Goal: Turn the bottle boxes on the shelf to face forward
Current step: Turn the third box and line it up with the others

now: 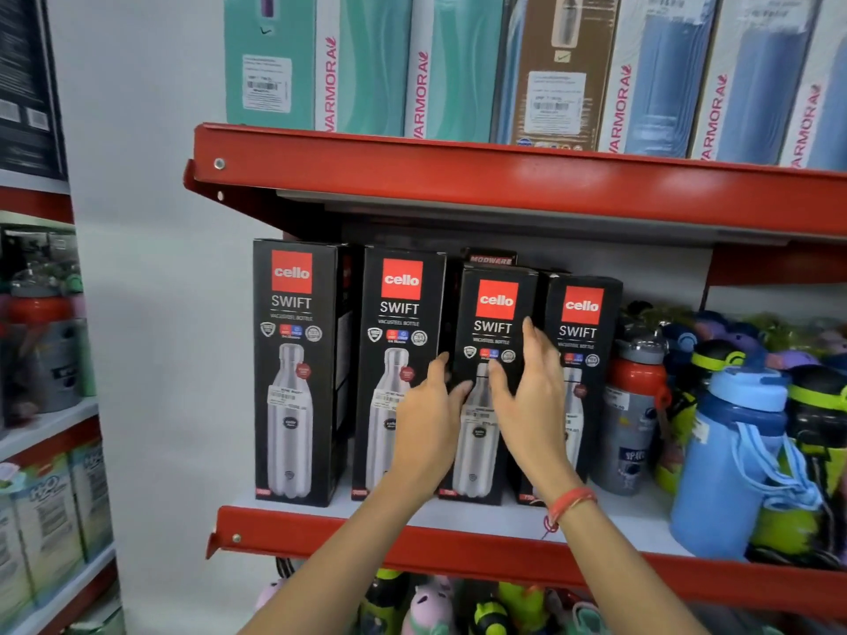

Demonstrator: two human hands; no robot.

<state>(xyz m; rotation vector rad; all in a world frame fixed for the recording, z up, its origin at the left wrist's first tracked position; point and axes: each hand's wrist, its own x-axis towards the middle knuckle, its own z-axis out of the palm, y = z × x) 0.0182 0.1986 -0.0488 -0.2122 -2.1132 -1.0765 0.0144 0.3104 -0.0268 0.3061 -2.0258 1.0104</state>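
Observation:
Four black Cello Swift bottle boxes stand in a row on the middle red shelf, all showing their printed fronts: the first box, the second box, the third box and the fourth box. The third box is shorter and sits a little forward. My left hand pinches the third box's left edge, thumb on the front. My right hand lies against its front right side with fingers spread. It wears a red thread at the wrist.
A dark Modware box peeks out behind the third box. Loose plastic bottles crowd the shelf to the right, among them a red-capped grey bottle and a blue bottle. Tall Varmora boxes fill the shelf above. A white wall lies left.

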